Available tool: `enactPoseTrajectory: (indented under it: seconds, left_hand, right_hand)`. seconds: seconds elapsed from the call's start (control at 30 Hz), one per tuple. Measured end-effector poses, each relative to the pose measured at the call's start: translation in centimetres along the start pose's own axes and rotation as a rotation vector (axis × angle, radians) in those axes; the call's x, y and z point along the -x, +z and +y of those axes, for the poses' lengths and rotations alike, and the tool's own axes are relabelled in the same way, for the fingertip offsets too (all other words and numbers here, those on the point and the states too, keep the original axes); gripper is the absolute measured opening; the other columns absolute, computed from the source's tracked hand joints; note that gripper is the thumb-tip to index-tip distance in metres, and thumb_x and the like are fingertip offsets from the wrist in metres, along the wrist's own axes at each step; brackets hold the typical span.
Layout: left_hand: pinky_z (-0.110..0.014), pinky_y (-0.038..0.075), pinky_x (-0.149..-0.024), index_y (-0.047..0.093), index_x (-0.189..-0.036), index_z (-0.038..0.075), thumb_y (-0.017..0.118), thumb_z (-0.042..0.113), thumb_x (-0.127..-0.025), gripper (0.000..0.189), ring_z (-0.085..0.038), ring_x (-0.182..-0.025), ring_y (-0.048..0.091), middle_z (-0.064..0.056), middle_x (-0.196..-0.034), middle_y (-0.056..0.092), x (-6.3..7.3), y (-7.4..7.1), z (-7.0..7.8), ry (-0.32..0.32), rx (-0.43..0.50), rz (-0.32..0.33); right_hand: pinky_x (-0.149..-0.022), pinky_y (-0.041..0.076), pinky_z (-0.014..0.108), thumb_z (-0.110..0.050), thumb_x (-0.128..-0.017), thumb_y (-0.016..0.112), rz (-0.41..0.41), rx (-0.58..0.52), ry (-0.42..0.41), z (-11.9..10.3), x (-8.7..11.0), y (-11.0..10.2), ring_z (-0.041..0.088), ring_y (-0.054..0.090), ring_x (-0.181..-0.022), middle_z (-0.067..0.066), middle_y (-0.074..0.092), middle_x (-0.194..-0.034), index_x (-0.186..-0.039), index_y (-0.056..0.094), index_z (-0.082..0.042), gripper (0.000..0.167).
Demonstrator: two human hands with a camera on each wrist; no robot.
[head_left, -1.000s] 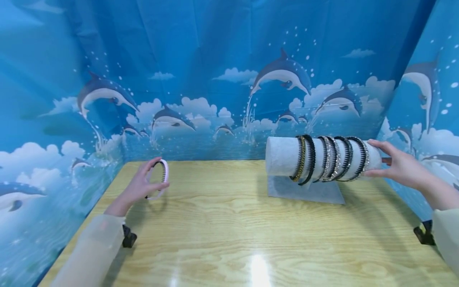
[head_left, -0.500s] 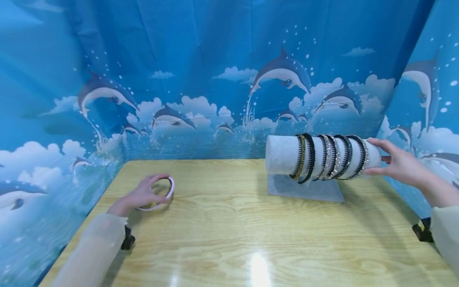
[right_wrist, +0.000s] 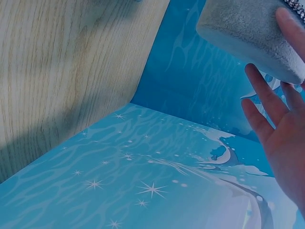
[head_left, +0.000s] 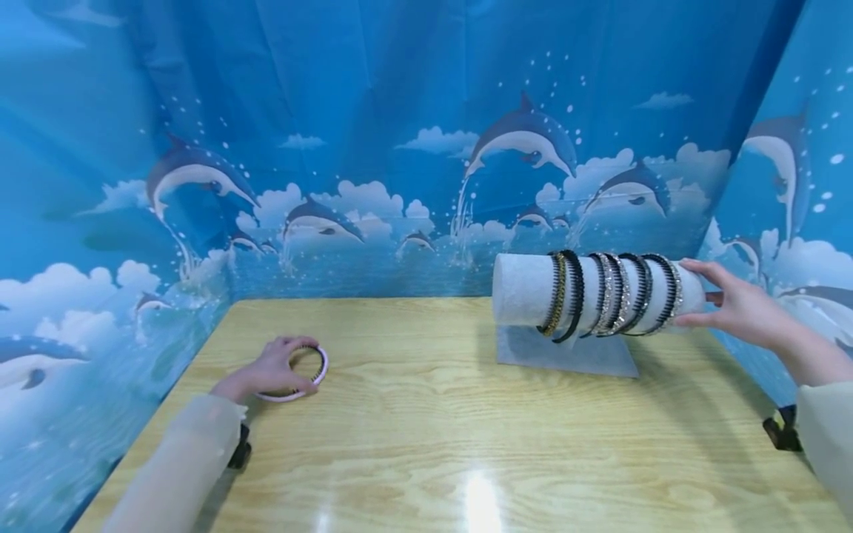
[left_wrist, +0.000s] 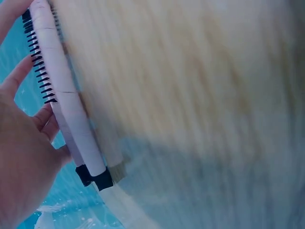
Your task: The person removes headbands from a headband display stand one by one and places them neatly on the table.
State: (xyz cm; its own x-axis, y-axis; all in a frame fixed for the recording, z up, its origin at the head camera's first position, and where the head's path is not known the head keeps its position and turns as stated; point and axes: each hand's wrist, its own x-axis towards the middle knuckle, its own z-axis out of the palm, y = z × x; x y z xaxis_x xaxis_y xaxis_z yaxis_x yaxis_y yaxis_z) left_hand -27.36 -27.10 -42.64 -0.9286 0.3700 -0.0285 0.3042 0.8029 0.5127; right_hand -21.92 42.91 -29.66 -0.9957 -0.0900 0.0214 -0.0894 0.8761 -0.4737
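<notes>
In the head view, my left hand (head_left: pixel 272 370) holds a pale pink headband (head_left: pixel 323 364) low at the table's left side, thumb and fingers spread across it. Up close, the left wrist view has the headband's smooth band (left_wrist: pixel 66 90) with black comb teeth along its inside and black ends; it looks flat against the tabletop or nearly so. At the right, my right hand (head_left: pixel 746 309) grips the end of a light grey, roll-shaped headband stand (head_left: pixel 525 290), thumb below and fingers above. Several headbands, gold, black and silver-glittered (head_left: pixel 623 295), sit around the roll.
The stand's flat grey base (head_left: pixel 566 352) rests on the wood-grain table (head_left: pixel 413 429). A blue dolphin-print curtain (head_left: pixel 373 148) rises behind the table and along both sides. Black wrist straps (head_left: pixel 240 447) show under the sleeves.
My left hand has lowered the pink headband from upright to lying flat, moving slightly right and nearer. The right hand and the stand stay in place.
</notes>
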Motion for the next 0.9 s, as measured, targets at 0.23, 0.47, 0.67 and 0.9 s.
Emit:
enactPoseTrajectory:
  seconds: [0.23,0.47,0.67,0.9]
  left_hand:
    - [-0.062,0.038,-0.090,0.051,-0.134,0.012,0.086,0.047,-0.067,0.083,-0.048,-0.122,0.035,-0.030,-0.137,0.038,-0.1,0.3,-0.2,-0.009,-0.006,0.001]
    - [-0.063,0.032,-0.100,0.048,-0.136,0.002,0.081,0.044,-0.077,0.079,-0.049,-0.128,0.034,-0.028,-0.138,0.041,0.0,-0.4,-1.7,-0.019,0.135,0.012]
    - [-0.057,0.040,-0.095,0.056,-0.114,-0.005,0.070,0.011,-0.090,0.033,-0.046,-0.112,0.053,-0.025,-0.113,0.059,0.1,-2.0,-2.3,0.053,0.212,0.061]
    - [-0.054,0.049,-0.080,0.060,-0.099,-0.003,0.054,-0.018,-0.083,0.023,-0.040,-0.092,0.059,-0.019,-0.096,0.061,0.7,-2.0,-3.0,0.132,0.109,0.068]
  right_hand:
    - [-0.088,0.035,0.071,-0.042,-0.081,0.078,0.004,-0.009,0.005,0.0,0.2,-0.1,0.064,0.031,-0.119,0.038,0.012,-0.149,-0.155,0.003,-0.005,0.112]
    - [-0.089,0.036,0.071,-0.045,-0.081,0.078,-0.006,-0.030,-0.006,0.0,0.1,0.2,0.064,0.031,-0.120,0.038,0.013,-0.149,-0.155,0.004,-0.005,0.112]
    - [-0.088,0.036,0.071,-0.043,-0.081,0.078,0.014,-0.031,-0.012,0.1,0.3,0.4,0.064,0.031,-0.120,0.037,0.014,-0.149,-0.155,0.005,-0.005,0.111]
    - [-0.089,0.036,0.071,-0.037,-0.082,0.079,0.021,-0.036,-0.023,0.0,0.2,0.3,0.064,0.032,-0.120,0.037,0.015,-0.148,-0.155,0.006,-0.004,0.109]
